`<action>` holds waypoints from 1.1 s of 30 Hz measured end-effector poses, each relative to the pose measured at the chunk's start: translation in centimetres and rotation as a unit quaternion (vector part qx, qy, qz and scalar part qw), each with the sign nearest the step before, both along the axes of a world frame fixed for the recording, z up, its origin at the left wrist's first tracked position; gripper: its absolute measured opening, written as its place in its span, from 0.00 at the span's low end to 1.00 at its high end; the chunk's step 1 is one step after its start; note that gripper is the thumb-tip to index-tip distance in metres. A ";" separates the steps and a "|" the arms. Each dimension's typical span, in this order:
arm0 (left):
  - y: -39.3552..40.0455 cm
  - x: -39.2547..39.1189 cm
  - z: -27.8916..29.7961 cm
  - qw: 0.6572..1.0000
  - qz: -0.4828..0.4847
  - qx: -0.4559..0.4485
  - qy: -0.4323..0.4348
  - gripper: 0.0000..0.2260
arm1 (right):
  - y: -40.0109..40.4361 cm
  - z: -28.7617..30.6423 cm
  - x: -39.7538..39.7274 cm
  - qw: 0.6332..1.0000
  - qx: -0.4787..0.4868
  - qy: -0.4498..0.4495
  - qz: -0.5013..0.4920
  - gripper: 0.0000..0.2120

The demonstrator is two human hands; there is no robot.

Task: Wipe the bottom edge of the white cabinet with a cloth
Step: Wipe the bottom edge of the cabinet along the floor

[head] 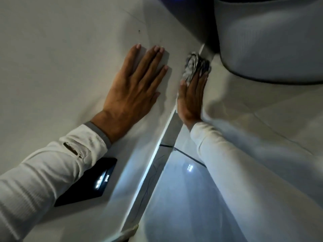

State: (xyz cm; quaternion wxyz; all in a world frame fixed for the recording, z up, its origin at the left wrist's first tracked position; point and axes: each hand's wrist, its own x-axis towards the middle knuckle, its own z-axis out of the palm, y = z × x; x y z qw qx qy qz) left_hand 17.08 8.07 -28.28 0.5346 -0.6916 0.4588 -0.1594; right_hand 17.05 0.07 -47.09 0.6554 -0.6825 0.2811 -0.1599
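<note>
Left hand (134, 84): I see it flat, fingers spread, on the cabinet (61, 58).
Right hand (191, 100): I see it pressing a cloth (195, 65) on the cabinet's bottom edge.

The white cabinet (70, 58) fills the left of the view, its smooth, plain face running slantwise down to a narrow bottom edge (153, 154) that catches a bright strip of light just above the glossy floor. The cloth (194, 67), crumpled and striped grey and white, is bunched up and pressed against the upper, far part of that edge.
</note>
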 end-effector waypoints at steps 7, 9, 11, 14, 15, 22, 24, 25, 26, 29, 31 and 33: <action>-0.2 0.1 0.0 1.000 -0.003 0.017 -0.017 0.31 | 14.8 0.1 -12.7 0.998 0.050 -0.005 0.040 0.37; -0.2 0.0 0.0 0.999 -0.011 0.026 -0.022 0.32 | 15.3 0.5 -12.7 0.996 0.075 0.013 0.042 0.39; -0.1 0.0 -0.1 0.998 -0.023 0.040 -0.033 0.32 | 13.3 0.4 -10.5 0.997 0.074 0.026 0.026 0.38; -0.1 0.1 -0.1 0.999 -0.019 0.034 -0.030 0.32 | 8.0 -0.3 -6.0 0.998 0.062 0.016 0.016 0.34; -0.1 0.1 -0.1 0.999 -0.010 0.031 -0.024 0.32 | 6.5 -0.5 -4.9 0.997 0.069 0.001 0.017 0.33; 1.9 -1.9 0.7 0.999 0.019 0.033 -0.001 0.32 | 4.8 -1.1 -6.1 0.995 0.075 -0.045 0.039 0.29; 2.8 -2.7 1.7 0.999 0.034 0.023 0.010 0.31 | 5.6 -1.0 -7.7 0.993 0.093 -0.050 0.049 0.27; 3.3 -3.2 2.3 0.999 0.040 0.013 0.014 0.31 | 6.2 -0.9 -8.7 0.992 0.102 -0.047 0.055 0.27; 3.7 -3.6 3.0 0.999 0.049 0.002 0.021 0.31 | 6.8 -1.0 -9.6 0.992 0.106 -0.042 0.060 0.26; 6.4 -5.7 5.2 0.991 0.093 -0.073 0.063 0.28 | 9.5 -0.7 -12.2 0.990 0.103 -0.040 0.083 0.25; 7.9 -7.9 6.1 0.979 0.127 -0.136 0.077 0.26 | 11.4 -0.8 -14.1 0.988 0.104 -0.042 0.110 0.27; 9.6 -9.9 6.6 0.970 0.163 -0.165 0.067 0.25 | 13.8 -0.8 -16.3 0.984 0.101 -0.052 0.139 0.28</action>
